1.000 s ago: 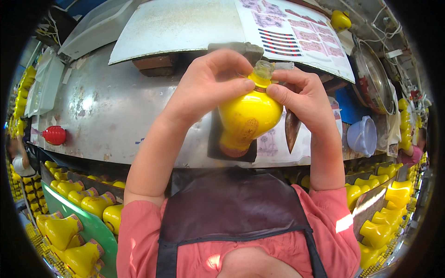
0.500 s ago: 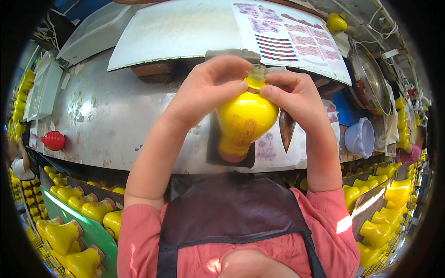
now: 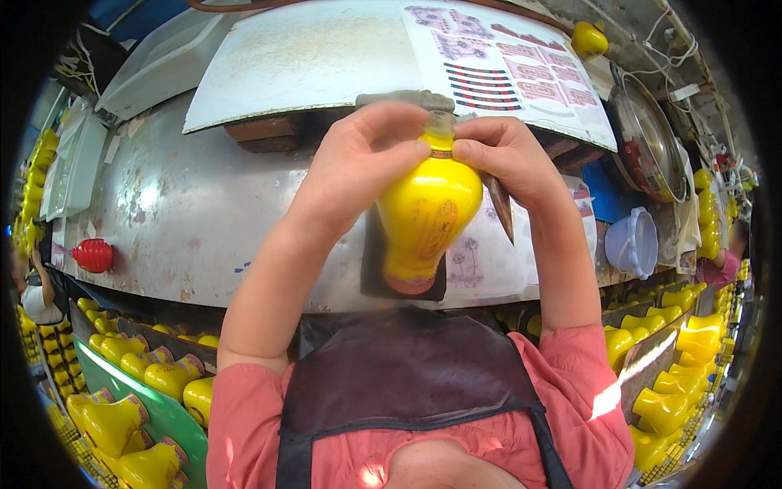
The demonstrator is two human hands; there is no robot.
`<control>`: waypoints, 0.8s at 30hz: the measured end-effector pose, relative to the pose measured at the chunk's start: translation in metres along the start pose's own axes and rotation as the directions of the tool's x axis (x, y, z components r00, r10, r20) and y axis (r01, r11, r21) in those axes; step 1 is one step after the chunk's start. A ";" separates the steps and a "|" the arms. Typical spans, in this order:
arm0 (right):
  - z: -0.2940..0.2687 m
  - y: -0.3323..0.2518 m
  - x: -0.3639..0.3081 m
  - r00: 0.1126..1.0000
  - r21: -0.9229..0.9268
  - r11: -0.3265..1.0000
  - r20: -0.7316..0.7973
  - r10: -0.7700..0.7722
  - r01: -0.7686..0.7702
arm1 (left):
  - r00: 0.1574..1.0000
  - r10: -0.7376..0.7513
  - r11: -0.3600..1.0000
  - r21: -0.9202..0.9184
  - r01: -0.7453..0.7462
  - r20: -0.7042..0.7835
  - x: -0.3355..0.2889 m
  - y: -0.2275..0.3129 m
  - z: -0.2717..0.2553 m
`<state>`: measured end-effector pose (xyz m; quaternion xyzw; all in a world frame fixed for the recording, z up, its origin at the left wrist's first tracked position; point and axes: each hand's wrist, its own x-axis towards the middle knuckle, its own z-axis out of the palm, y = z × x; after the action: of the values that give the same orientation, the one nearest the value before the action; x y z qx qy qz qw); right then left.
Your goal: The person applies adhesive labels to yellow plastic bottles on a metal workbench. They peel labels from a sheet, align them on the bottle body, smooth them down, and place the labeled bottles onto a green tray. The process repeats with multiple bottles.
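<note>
My left hand (image 3: pixel 366 167): fingers clamped on the neck of the yellow vase (image 3: pixel 428 216).
My right hand (image 3: pixel 509 155): fingertips pinching the same neck.
Yellow vase: held upright, raised before the curved metal drum (image 3: pixel 187 220).
Lower left: more yellow vases (image 3: pixel 122 407) racked.

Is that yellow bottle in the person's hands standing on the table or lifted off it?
Lifted. The yellow bottle hangs above the metal table, held by left hand and right hand at its neck.
</note>
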<state>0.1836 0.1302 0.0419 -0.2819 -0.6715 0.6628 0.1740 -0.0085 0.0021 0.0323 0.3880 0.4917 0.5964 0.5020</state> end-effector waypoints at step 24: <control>0.005 0.001 -0.018 0.991 -0.034 0.995 -0.096 -0.092 0.089 | 0.998 -0.049 0.996 0.078 0.045 0.041 0.005 0.006 -0.005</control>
<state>0.1945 0.1155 0.0431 -0.2856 -0.6839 0.6298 0.2323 -0.0155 0.0058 0.0370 0.4081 0.5126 0.5565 0.5108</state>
